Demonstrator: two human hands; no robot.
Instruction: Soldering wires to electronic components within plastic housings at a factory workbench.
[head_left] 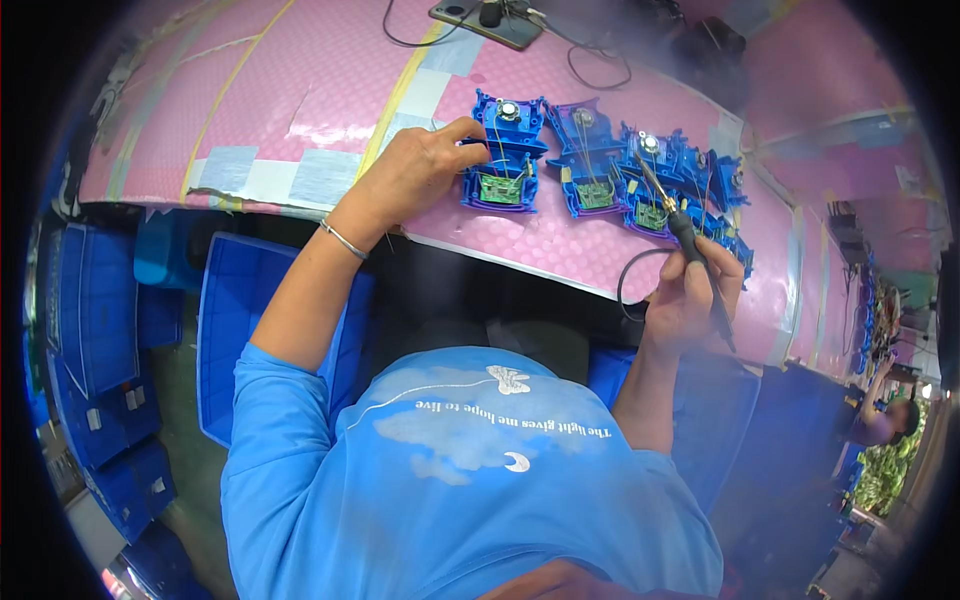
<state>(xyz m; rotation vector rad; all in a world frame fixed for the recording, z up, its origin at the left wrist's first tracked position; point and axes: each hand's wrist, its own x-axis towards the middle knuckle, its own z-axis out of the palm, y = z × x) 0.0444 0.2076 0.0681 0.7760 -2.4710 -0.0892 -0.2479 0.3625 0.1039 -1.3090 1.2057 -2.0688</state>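
Note:
My right hand (697, 296) is closed round the dark handle of a soldering iron (684, 231), its metal tip pointing up and left over the blue housings. My left hand (433, 165) has its fingers closed on the left edge of a blue plastic housing (513, 150). That housing lies opened out in two halves, with a round silver speaker (509, 111) in the far half and a green circuit board (499, 188) in the near one. Thin wires run between the halves. Just right of it lies a similar opened housing (587, 155), and several more crowd beneath the iron.
The workbench (560, 245) has a pink bubble-patterned cover with taped strips. At the far edge a phone (490, 22) lies among black cables. Blue bins (222, 330) stand below the bench on the left. Another person (882, 420) is far off at the right.

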